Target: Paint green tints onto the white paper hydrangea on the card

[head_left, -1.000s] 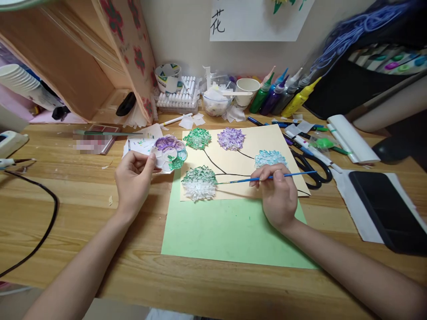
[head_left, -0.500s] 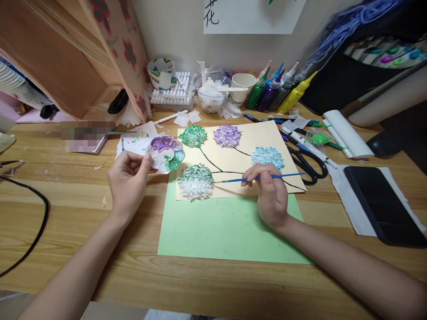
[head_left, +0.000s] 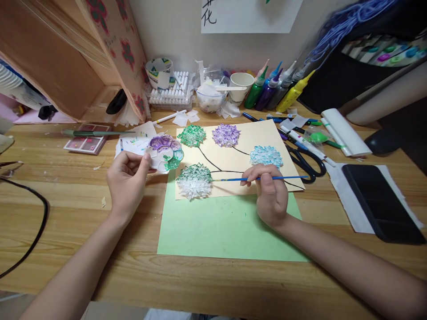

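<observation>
My left hand pinches the edge of a flower-shaped paint palette smeared with purple, teal and green. In my right hand is a thin blue paintbrush, its tip touching or very near the right edge of a ruffled flower, green on top and white below. That flower sits at the lower left of a cream sheet with black stem lines. Green, purple and blue flowers are also on the sheet. A light green sheet lies partly under it.
Black scissors and markers lie right of the sheet, with a black phone beyond. Behind stand paint bottles, a paper cup and a tub. A larger brush lies at left, a cable nearer.
The view has shifted very slightly. Both hands keep almost the same pose, and the brush remains beside the green and white flower.
</observation>
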### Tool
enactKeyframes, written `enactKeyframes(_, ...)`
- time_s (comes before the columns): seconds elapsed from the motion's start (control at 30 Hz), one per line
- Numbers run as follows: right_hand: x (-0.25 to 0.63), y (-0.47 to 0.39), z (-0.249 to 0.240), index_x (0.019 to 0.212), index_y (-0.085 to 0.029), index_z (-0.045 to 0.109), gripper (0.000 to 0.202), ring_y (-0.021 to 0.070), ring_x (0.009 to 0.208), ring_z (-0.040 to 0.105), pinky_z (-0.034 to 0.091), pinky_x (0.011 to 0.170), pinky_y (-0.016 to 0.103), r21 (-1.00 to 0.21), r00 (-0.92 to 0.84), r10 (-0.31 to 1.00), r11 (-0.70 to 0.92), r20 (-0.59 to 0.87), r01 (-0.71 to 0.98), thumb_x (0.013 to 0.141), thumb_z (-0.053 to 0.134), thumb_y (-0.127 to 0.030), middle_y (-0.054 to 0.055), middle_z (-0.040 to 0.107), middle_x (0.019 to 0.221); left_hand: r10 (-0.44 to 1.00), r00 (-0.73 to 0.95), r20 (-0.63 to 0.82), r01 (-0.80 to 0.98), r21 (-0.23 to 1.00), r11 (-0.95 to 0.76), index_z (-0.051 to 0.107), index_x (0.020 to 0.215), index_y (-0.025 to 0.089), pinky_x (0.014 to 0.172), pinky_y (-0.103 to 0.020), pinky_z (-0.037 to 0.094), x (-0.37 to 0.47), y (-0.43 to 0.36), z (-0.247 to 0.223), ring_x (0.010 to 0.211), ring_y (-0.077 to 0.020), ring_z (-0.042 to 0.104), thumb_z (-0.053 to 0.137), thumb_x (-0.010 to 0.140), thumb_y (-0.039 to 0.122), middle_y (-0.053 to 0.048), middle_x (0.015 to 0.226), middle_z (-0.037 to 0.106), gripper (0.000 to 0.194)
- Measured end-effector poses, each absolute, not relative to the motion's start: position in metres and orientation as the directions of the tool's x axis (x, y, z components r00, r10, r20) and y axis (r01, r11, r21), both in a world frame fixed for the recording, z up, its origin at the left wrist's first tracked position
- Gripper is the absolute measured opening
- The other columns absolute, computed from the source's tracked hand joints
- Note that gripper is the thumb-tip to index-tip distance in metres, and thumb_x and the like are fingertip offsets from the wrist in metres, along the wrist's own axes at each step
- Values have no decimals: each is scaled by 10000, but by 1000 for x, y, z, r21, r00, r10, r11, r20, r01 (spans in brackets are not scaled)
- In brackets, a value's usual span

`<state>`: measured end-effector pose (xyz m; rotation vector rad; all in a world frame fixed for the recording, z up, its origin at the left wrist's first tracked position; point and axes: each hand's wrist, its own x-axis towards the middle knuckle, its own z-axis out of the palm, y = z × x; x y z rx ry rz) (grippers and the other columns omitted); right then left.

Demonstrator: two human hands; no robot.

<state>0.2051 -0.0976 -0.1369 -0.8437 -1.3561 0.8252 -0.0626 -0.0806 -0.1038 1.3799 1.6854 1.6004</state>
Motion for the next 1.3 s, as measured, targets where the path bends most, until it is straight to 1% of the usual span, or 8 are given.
enactKeyframes(0.2, 206, -96, -138, 728, -211, 542, 268, 146, 591, 511, 378, 584, 312, -844, 158, 837, 535, 525, -32, 947, 404, -281, -9, 515, 601, 856, -419, 303, 334, 928, -165, 563, 694, 155, 549, -228, 583, -63, -81, -105, 497, -99, 629, 696, 738, 205, 24, 618, 647, 150)
enactKeyframes(0.37, 207, -96, -138, 748, -205, 562, 294, 130, 637, 533, 398, 585, 296, -886, 71, 883, 462, 464, 37, 966, 386, -296, 4, 545, 706, 857, -413, 308, 338, 926, -170, 550, 679, 162, 535, -229, 581, -63, -80, -105, 487, -107, 630, 705, 732, 222, 25, 603, 642, 174)
enactKeyframes(0.5, 206, -96, -137, 789, -205, 575, 283, 121, 662, 554, 412, 596, 288, -886, 19, 889, 456, 458, 81, 973, 375, -284, 5, 558, 746, 849, -417, 323, 389, 908, -155, 562, 678, 162, 527, -206, 568, -62, -80, -105, 488, -100, 632, 704, 735, 237, 24, 597, 642, 171)
enactKeyframes(0.73, 207, -95, -137, 766, -207, 556, 284, 137, 658, 533, 396, 604, 301, -859, 97, 854, 509, 511, 52, 970, 376, -287, 2, 538, 695, 852, -421, 311, 375, 915, -149, 555, 682, 171, 522, -223, 575, -63, -80, -106, 480, -101, 625, 705, 732, 265, 31, 604, 643, 184)
enactKeyframes(0.87, 206, -95, -137, 771, -207, 555, 277, 130, 661, 535, 402, 600, 293, -871, 48, 871, 486, 489, 67, 972, 377, -274, 2, 536, 710, 854, -430, 293, 381, 916, -123, 557, 682, 168, 549, -258, 593, -60, -80, -104, 501, -110, 628, 735, 706, 275, 29, 618, 640, 209)
enactKeyframes(0.97, 206, -94, -136, 806, -212, 565, 264, 136, 688, 550, 424, 620, 298, -879, 30, 881, 469, 473, 86, 972, 374, -285, 5, 549, 732, 856, -431, 284, 376, 919, -116, 555, 682, 167, 540, -249, 587, -59, -80, -102, 502, -111, 628, 736, 702, 259, 29, 616, 637, 204)
enactKeyframes(1.17, 206, -94, -136, 786, -210, 560, 274, 132, 677, 540, 412, 606, 295, -871, 119, 863, 487, 490, 59, 972, 374, -286, 3, 534, 721, 855, -430, 290, 384, 916, -117, 550, 689, 161, 528, -225, 567, -59, -80, -103, 499, -109, 632, 731, 712, 252, 24, 611, 636, 204)
enactKeyframes(1.3, 207, -94, -136, 796, -208, 550, 265, 125, 681, 537, 407, 619, 293, -882, 49, 882, 465, 469, 73, 976, 370, -281, -1, 525, 737, 857, -436, 274, 380, 919, -100, 551, 692, 158, 527, -223, 564, -58, -81, -102, 496, -110, 633, 740, 713, 263, 27, 609, 630, 217)
